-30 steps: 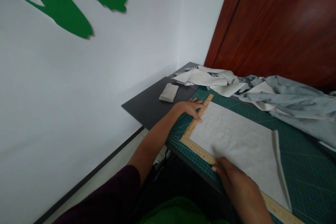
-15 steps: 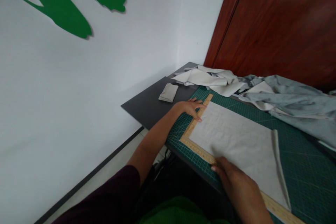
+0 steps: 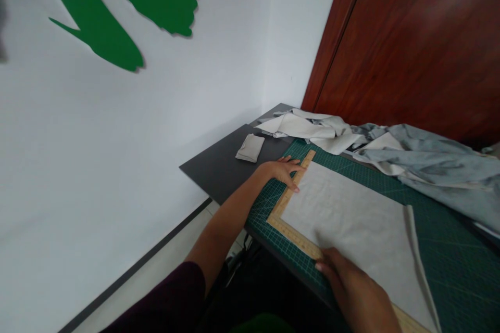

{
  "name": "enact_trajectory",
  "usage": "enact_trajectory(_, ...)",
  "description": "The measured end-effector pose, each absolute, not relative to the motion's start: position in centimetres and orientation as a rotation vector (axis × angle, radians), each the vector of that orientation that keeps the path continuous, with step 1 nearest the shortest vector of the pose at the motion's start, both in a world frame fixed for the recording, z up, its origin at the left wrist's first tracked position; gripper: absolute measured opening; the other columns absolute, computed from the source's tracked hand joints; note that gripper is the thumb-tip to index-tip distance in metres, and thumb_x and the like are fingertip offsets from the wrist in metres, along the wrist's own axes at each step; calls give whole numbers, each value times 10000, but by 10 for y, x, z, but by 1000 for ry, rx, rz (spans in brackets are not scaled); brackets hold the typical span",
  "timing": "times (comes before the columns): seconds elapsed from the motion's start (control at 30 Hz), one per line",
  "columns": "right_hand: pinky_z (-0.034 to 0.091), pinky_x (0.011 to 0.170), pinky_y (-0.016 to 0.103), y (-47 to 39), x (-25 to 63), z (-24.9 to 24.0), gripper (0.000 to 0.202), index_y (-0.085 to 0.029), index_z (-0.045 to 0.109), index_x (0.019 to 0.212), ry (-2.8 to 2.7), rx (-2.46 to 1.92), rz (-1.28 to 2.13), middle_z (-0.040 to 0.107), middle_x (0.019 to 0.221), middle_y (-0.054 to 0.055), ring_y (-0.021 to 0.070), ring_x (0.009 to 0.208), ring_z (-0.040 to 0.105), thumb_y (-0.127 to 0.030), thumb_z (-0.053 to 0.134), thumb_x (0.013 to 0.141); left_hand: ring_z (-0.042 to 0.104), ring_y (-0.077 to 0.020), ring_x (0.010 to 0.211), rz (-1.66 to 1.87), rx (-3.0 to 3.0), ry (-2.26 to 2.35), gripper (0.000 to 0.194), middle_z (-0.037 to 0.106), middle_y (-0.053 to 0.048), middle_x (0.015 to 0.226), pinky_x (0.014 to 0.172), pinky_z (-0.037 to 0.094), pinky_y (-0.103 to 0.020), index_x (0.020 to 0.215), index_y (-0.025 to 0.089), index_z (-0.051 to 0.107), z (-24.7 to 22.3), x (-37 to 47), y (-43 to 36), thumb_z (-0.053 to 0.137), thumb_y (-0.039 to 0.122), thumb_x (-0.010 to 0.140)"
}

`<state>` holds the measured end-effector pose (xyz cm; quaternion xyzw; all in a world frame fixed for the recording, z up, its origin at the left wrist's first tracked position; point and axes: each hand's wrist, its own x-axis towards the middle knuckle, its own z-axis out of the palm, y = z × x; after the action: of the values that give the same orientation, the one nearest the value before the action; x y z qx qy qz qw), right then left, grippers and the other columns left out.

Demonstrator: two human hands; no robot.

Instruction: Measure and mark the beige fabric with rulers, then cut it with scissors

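Observation:
A wooden L-square ruler (image 3: 287,229) frames two edges of a pale grey cloth panel (image 3: 351,218), which lies flat on a green cutting mat (image 3: 457,260). The panel's right edge is turned up in a narrow fold. My left hand (image 3: 283,171) rests over the short arm of the ruler, its fingers spread, the thumb reaching to the cloth's edge. Lower down, my right hand (image 3: 355,286) has its fingers closed at the long arm, near the table's front edge, and covers part of that arm.
A small stack of folded cloth (image 3: 250,148) lies on the dark tabletop (image 3: 219,161) at the left. Crumpled grey and off-white fabric (image 3: 429,151) stretches along the back. A white wall (image 3: 156,130) and a reddish wooden door (image 3: 422,47) border the table.
My view has tilted slightly upward, so everything sits a little lower in the picture. Both hands keep their places on the ruler, and the cloth has not visibly shifted.

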<state>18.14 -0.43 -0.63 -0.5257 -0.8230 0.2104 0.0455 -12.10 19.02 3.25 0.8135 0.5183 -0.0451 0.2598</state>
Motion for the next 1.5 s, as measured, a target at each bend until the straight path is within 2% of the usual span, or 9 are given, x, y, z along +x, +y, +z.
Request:
enact_trajectory(0.2,613,736,309,-4,183,-7,330,-335,700,1155,-2496,-1594,686,837,1079,12,240,962,808,-428,401,1052,-92,-369,1628,-127,2208,1392,1262,16,12,1788,1309,-8,-514,1670,344,265,34,-120,189,740,826,605)
enact_trajectory(0.33,621,796,337,-4,185,-8,346,-324,692,1187,-2503,-1620,729,840,1058,18,249,959,808,-437,393,1055,-90,-375,1628,-129,2213,1388,1260,15,9,1790,1308,-11,-516,1671,343,265,36,-120,187,737,829,609)
enact_trajectory(0.47,616,791,328,-4,186,-8,361,-333,686,1202,-2502,-1598,745,835,1106,15,241,975,804,-448,372,1065,-83,-362,1631,-125,2219,1389,1236,30,5,1790,1311,6,-503,1667,328,285,37,-120,185,725,828,626)
enact_trajectory(0.77,615,719,317,-3,188,-11,319,-351,703,1107,-2490,-1580,709,841,973,-8,241,885,813,-457,408,1047,-83,-346,1634,-105,2217,1386,1239,36,7,1790,1313,1,-477,1661,321,307,32,-121,186,716,841,614)
enact_trajectory(0.97,619,757,335,-1,190,-14,363,-337,692,1170,-2529,-1573,733,842,1055,15,251,935,811,-469,372,1061,-75,-340,1635,-91,2219,1391,1214,49,27,1788,1314,19,-490,1653,348,314,31,-122,187,722,830,617)
enact_trajectory(1.27,617,778,330,-3,189,-8,346,-357,692,1153,-2515,-1632,724,838,1044,-11,240,956,807,-481,385,1051,-76,-360,1634,-115,2216,1421,1238,33,30,1789,1313,7,-519,1652,366,307,29,-120,190,739,822,585)
enact_trajectory(1.4,608,702,320,-4,189,-9,319,-348,709,1081,-2512,-1592,686,841,961,-8,243,876,813,-463,414,1041,-70,-359,1635,-108,2217,1421,1218,44,38,1787,1315,19,-520,1648,366,314,30,-119,189,739,811,597)
enact_trajectory(1.5,602,691,327,-4,188,-9,331,-342,709,1095,-2498,-1595,663,842,972,7,253,868,812,-470,409,1045,-72,-351,1636,-121,2214,1425,1220,31,34,1788,1316,18,-510,1651,362,307,31,-119,189,740,806,601)
